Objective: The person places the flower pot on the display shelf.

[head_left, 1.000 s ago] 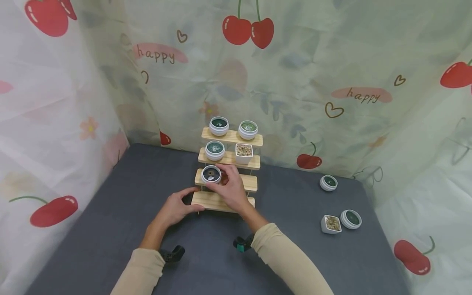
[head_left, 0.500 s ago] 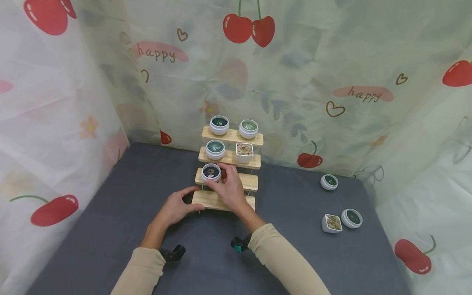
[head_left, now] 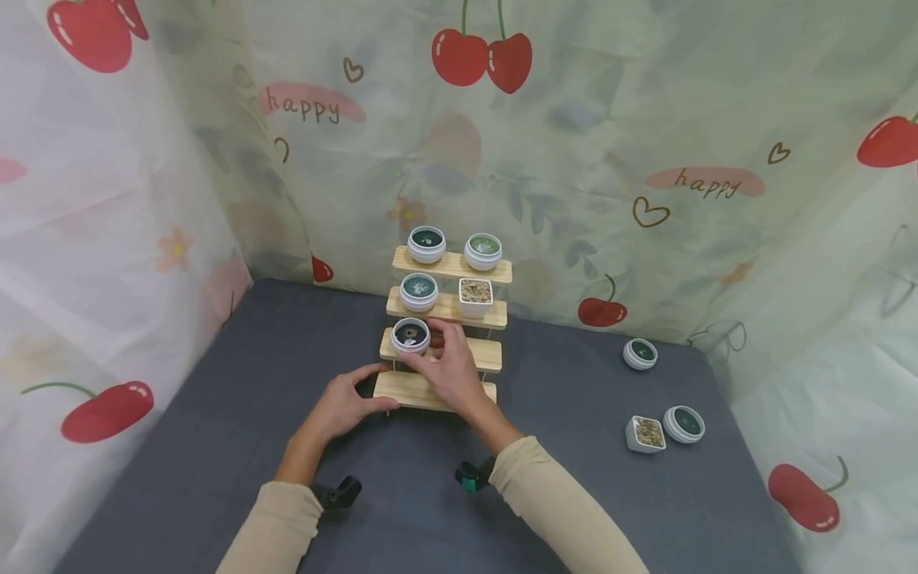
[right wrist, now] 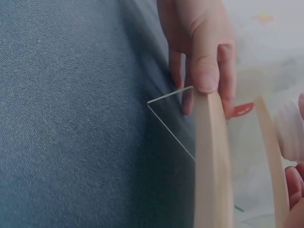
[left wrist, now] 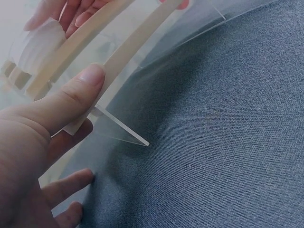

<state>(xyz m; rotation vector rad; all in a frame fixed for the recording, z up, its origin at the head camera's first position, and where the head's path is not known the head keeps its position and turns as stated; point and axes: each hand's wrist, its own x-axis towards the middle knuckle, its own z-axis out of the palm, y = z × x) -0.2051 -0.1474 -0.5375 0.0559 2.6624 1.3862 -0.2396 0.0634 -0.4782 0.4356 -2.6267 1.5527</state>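
Behind our right sleeve (head_left: 562, 502) we have a lane over the surface (head_left: 559, 391) between the tiered stand (head_left: 484, 355) and the square pot (head_left: 645, 435) on it; our right hand (head_left: 453, 368) bars the right side of the dark-filled bowl (head_left: 410, 338).

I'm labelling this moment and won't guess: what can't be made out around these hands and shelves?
Head view: whether the bowl rests on the second-lowest shelf; the right hand hides part of its base.
Head view: part of the lowest shelf, behind the right hand.
Right wrist view: most of the right hand, cut off by the right edge.
Head view: what fills the shelved square cup; pieces too small.
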